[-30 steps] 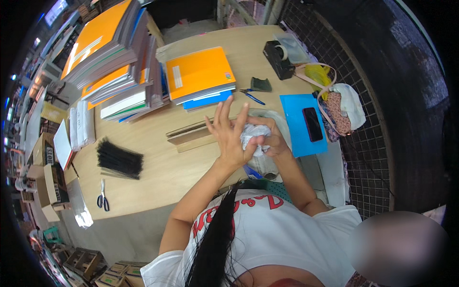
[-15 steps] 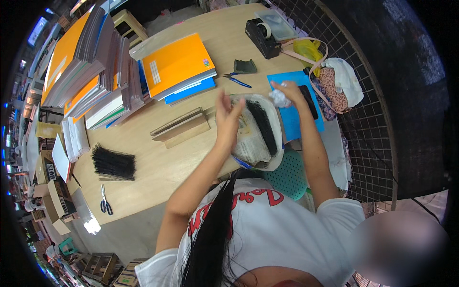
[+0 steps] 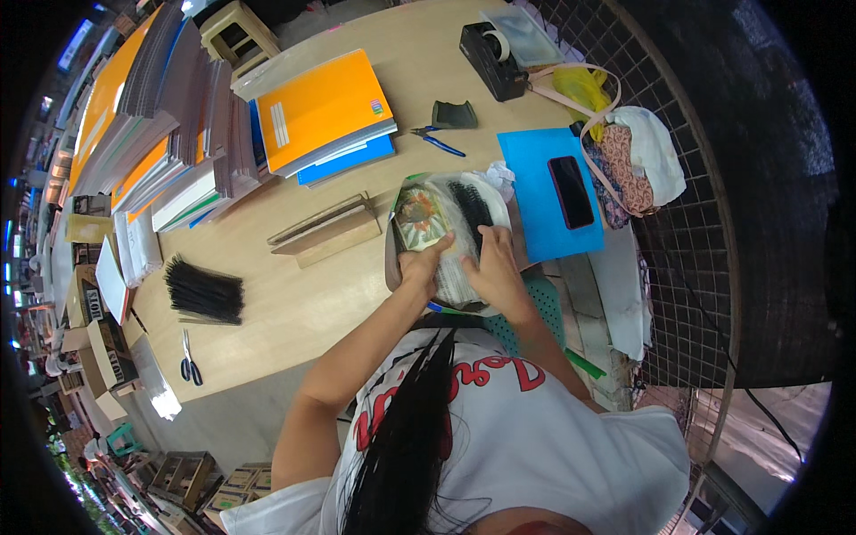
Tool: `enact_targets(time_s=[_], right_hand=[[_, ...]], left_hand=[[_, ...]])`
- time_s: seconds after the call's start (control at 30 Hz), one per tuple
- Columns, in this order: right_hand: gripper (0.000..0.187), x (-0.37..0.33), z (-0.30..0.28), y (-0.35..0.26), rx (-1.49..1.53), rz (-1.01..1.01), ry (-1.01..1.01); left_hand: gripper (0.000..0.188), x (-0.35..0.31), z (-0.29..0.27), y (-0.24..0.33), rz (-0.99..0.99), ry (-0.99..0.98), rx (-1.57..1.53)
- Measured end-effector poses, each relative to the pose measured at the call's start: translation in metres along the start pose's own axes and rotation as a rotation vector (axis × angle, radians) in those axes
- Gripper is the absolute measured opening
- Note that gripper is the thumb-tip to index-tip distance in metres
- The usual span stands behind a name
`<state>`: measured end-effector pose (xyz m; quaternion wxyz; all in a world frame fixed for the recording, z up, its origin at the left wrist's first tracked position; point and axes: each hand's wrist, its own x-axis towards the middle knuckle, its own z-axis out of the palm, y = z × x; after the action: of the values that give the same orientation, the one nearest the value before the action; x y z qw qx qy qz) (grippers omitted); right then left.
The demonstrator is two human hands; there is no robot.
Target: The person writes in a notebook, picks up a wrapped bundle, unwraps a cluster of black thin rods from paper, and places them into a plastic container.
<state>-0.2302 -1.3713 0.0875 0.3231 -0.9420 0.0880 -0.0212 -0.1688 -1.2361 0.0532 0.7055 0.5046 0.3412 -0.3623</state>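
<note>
A white-rimmed container stands at the table's near edge. Inside it lie a clear-wrapped, newsprint-like bundle and a row of black binding coils. A shiny gold-and-orange packet shows at its left side. My left hand is closed on the left side of the wrapped bundle, thumb pointing up it. On its right side, my right hand grips with bent fingers near the coils. A crumpled white wad rests against the container's far right rim. The container's bottom is hidden.
Orange notebooks sit beside tall notebook stacks. A wooden holder, black coils, scissors, cutters and a tape dispenser lie about. A phone rests on a blue folder, near a wire mesh.
My right hand has let go of the crumpled white wad and moved left into the container. My left hand has lowered onto the wrapped bundle. The gold-and-orange packet now shows.
</note>
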Motion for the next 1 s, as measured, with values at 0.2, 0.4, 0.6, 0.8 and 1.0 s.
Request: enact_targets(time_s=[0.2, 0.4, 0.6, 0.8, 1.0], right_hand=[[0.066, 0.035, 0.033, 0.037, 0.067, 0.304, -0.098], [0.081, 0.055, 0.048, 0.049, 0.008, 0.469, -0.153], [0.094, 0.074, 0.042, 0.061, 0.194, 0.569, -0.311], [0.091, 0.074, 0.036, 0.063, 0.469, 0.709, -0.364], [0.089, 0.077, 0.036, 0.084, 0.707, 0.848, -0.46]], left_hand=[[0.073, 0.046, -0.009, -0.036, 0.244, 0.23, 0.105], [0.097, 0.043, -0.014, -0.025, 0.153, 0.022, 0.102], [0.094, 0.072, -0.02, -0.053, 0.38, 0.252, 0.217], [0.081, 0.02, -0.003, -0.029, 0.428, 0.177, 0.189], [0.059, 0.019, -0.013, -0.035, 0.507, 0.005, 0.071]])
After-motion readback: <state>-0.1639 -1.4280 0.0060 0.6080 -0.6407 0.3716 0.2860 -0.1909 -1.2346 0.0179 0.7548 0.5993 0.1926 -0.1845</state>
